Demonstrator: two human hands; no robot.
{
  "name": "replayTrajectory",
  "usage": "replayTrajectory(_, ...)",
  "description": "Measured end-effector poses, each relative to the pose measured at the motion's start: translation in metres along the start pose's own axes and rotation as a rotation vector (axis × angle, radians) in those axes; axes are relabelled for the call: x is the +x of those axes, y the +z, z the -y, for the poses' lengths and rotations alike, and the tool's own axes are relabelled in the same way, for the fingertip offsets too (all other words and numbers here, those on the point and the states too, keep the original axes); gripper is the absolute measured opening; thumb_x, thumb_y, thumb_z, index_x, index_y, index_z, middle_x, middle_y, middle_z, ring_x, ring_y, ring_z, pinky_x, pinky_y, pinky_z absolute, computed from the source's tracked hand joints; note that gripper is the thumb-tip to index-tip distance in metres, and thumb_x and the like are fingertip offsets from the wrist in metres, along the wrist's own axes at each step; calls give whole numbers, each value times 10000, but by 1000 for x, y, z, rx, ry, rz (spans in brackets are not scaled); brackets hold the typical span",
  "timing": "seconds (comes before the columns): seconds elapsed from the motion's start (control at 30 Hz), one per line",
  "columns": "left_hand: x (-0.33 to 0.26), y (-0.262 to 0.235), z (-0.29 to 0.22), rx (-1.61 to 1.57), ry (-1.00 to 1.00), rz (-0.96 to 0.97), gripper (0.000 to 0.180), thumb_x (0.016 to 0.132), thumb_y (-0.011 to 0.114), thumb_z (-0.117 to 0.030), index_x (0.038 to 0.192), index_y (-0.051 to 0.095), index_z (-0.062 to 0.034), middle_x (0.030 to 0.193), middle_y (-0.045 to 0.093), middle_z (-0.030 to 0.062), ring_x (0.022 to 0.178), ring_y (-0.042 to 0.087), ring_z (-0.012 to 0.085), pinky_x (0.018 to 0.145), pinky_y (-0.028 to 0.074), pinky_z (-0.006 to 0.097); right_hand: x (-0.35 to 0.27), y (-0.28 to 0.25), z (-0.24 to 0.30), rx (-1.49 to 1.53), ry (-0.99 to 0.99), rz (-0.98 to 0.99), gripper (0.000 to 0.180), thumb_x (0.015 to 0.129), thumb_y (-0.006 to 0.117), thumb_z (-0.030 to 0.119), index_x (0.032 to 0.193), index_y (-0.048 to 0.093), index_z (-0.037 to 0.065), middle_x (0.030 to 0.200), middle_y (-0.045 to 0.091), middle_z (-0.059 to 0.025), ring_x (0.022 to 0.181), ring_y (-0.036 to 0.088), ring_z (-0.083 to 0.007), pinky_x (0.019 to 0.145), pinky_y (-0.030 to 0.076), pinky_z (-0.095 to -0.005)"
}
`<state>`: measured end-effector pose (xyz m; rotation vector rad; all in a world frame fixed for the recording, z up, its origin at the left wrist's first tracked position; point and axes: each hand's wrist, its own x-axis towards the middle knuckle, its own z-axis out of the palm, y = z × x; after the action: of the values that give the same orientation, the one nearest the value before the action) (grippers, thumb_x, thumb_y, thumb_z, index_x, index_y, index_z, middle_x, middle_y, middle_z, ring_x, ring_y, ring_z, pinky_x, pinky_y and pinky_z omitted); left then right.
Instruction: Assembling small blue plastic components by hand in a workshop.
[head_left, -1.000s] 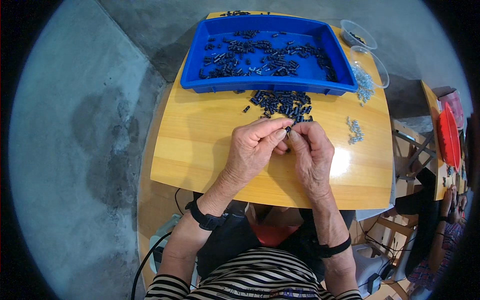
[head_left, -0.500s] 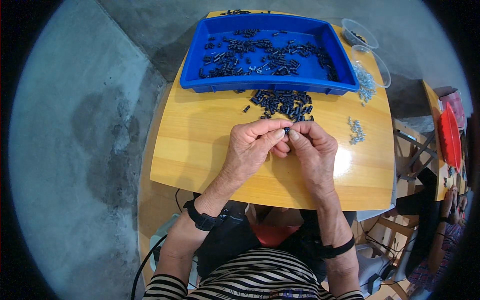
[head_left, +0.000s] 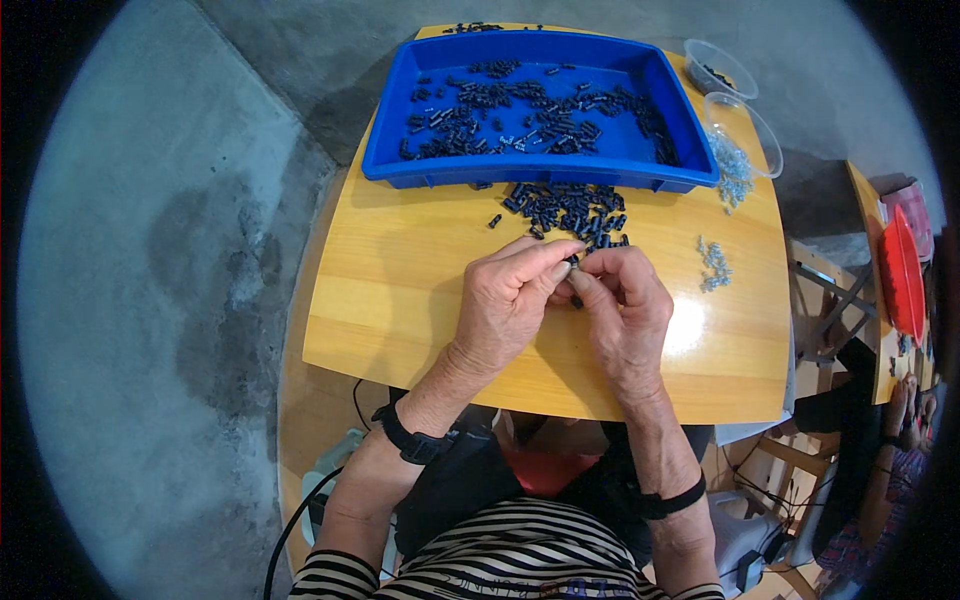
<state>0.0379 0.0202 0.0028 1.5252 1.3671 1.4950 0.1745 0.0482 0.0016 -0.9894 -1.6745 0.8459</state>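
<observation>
Head view: your left hand (head_left: 510,300) and right hand (head_left: 625,310) meet over the middle of the wooden bench (head_left: 400,310), fingertips pressed together on a small dark part (head_left: 572,262). Both hands are closed on it in a pinch; whether it is one piece or two being joined is too small to tell. Just beyond your fingertips lies a loose pile of dark parts (head_left: 568,208), up against the front wall of the blue tray (head_left: 540,172), which holds many more of the same. To your right, a little cluster of pale clear bits (head_left: 712,265) sits on the bench, well apart from the pile; two clear cups (head_left: 745,130) stand by the tray's right end. For the step in hand, likely seating the part squarely: keep it between the fingertips, hold your wrists low over the bench so a slip lands close, and turn it with the right hand while the left steadies.
</observation>
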Motion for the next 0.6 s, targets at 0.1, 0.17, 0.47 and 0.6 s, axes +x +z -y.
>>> replayTrajectory(0.1, -1, -1, 1, -122, -114, 50, 167, 866, 601, 4, 1019, 665, 26, 879, 658, 65, 751, 627, 103, 667, 510, 214, -2, 3, -4, 48, -3, 0, 109, 772, 663, -37, 822, 582, 16, 756, 585, -71, 636, 578, -156, 568, 464, -264)
replayTrajectory(0.17, -1, 0, 0, -230, -202, 38, 168, 874, 592, 0, 1024, 660, 36, 879, 657, 60, 749, 627, 102, 676, 514, 214, -2, 4, -6, 116, 60, -18, 112, 776, 670, -30, 822, 579, 18, 765, 591, -61, 623, 572, -133, 565, 468, -256)
replayTrajectory(0.47, 0, 0, 0, -68, -43, -19, 169, 855, 599, 31, 1007, 671, 22, 878, 665, 76, 750, 641, 109, 688, 527, 216, 0, 4, -11, 142, 57, 9, 82, 804, 675, 25, 866, 626, 4, 731, 596, -63, 633, 573, -127, 563, 458, -257)
replayTrajectory(0.6, -2, 2, 3, -115, -62, -16, 167, 844, 605, 48, 996, 673, 26, 863, 665, 70, 747, 641, 114, 682, 524, 214, 2, 2, -8, 90, 16, -4, 64, 787, 673, 8, 828, 623, 2, 731, 593, -79, 648, 584, -164, 577, 459, -271)
